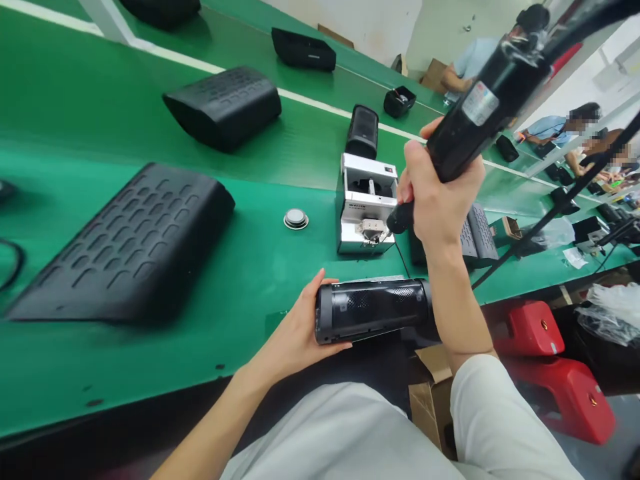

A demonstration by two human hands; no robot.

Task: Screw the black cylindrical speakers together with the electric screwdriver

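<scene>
Nearest you, your left hand [300, 333] cups the end of a black speaker [373, 309], fingers wrapped round it, holding it level at the near edge of the green table [250, 267]. Your right hand [437, 193] is closed tight on a black power screwdriver [475, 113], its tip at the white screw feeder [367, 203].

The left hand [300, 333] lies low at centre frame, fingers cupped, forearm bare. The right hand [440, 193] is raised at centre right, fist closed, wrist upright.
</scene>
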